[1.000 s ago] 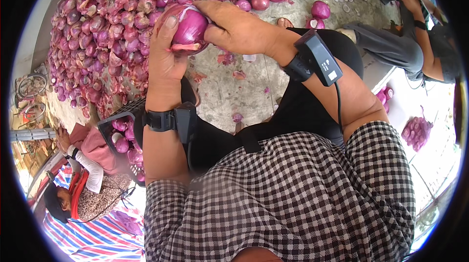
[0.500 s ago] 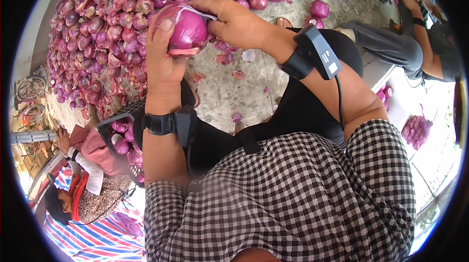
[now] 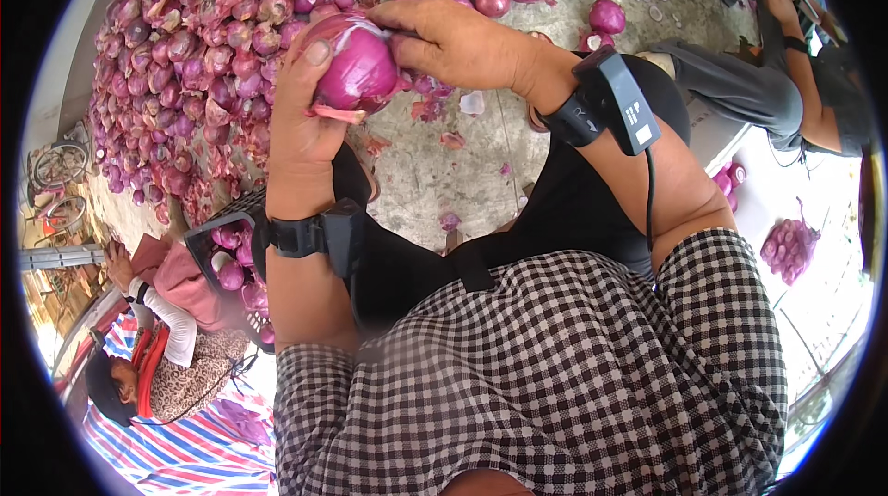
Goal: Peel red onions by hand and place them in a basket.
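A large red onion (image 3: 359,69) with glossy purple skin is held up in front of me. My left hand (image 3: 305,112) is closed round its left side, the thumb lying along the near face. A loose pinkish strip of skin (image 3: 339,114) sticks out at the onion's lower edge. My right hand (image 3: 467,45) is closed against the upper right of the onion, its fingers bent over the top and side. Whatever lies under the right fingertips is hidden.
A big heap of red onions (image 3: 176,61) spreads across the left and far side. Loose onions (image 3: 606,17) and peel lie on the concrete floor (image 3: 407,182). A black crate (image 3: 199,251) of onions stands left. One person sits at left, another at right. A filled net bag (image 3: 789,251) lies right.
My right hand has shifted slightly right along the onion. The onion has turned a little, and the skin strip at its lower edge now hangs looser.
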Demonstrator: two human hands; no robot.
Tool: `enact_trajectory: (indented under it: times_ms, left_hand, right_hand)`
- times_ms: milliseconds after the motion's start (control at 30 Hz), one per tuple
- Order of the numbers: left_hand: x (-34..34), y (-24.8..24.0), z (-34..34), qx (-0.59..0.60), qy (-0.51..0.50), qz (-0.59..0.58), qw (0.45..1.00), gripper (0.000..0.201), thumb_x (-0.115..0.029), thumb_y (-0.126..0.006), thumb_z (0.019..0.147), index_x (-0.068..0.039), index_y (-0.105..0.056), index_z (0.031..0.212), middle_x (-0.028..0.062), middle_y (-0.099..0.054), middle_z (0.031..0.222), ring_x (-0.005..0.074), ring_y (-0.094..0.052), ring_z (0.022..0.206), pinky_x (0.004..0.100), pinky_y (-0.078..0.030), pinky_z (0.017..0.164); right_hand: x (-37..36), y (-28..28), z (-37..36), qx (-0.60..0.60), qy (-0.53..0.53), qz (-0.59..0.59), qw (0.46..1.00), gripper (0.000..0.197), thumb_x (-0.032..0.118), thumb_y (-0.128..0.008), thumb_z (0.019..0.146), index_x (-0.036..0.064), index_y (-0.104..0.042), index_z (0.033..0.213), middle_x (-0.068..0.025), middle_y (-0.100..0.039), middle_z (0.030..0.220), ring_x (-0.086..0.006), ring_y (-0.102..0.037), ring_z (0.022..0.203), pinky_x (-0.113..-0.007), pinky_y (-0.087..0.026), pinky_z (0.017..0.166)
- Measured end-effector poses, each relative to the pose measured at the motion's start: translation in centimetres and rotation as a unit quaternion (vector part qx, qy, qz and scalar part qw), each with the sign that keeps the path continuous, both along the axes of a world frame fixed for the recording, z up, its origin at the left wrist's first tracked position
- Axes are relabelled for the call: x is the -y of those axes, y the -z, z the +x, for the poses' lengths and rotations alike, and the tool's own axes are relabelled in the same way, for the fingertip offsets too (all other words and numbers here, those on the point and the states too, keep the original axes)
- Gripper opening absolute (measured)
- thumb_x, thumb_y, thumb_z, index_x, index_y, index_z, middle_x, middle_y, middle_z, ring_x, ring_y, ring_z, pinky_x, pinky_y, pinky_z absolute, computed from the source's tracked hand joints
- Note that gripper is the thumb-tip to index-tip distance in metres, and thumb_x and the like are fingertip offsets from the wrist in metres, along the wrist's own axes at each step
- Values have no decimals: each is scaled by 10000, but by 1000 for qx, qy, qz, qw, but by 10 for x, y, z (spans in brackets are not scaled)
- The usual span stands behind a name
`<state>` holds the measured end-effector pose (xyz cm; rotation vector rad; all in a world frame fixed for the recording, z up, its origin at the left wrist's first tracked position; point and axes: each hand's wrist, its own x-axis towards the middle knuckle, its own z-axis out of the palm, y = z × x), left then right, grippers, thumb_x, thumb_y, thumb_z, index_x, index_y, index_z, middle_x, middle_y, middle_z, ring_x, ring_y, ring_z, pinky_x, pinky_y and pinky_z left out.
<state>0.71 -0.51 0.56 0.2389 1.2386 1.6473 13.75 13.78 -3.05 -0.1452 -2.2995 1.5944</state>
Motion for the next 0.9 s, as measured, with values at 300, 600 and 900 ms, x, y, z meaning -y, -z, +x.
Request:
enact_trajectory:
  times_ms: [300, 600, 900]
  left_hand:
    - [-3, -2, 6, 107, -13, 1, 994, 474, -297, -652, 809, -16, -538, 1173, 138, -600, 1105, 241, -610, 1002, 404, -521, 874]
    - [-6, 1, -7, 232, -107, 61, 965, 550, -464, -618, 800, -49, -555, 1157, 142, -601, 1128, 317, -582, 1031, 479, -484, 895]
    - [-9, 10, -3, 75, -124, -11, 989, 498, -438, -561, 850, -86, -528, 1200, 116, -605, 1137, 292, -594, 1035, 489, -476, 911]
  right_hand:
    - [0, -2, -3, 58, 51, -67, 995, 240, -24, -514, 842, -5, -608, 1061, -114, -642, 823, -174, -619, 716, -294, -496, 637]
    - [-7, -9, -4, 80, 39, -327, 941, 262, 167, -496, 931, 12, -589, 1120, -48, -612, 875, -106, -609, 746, -237, -480, 609]
    - [19, -6, -9, 101, 66, -217, 969, 626, 411, -642, 848, -46, -473, 1241, -173, -623, 912, -208, -610, 825, -314, -489, 714]
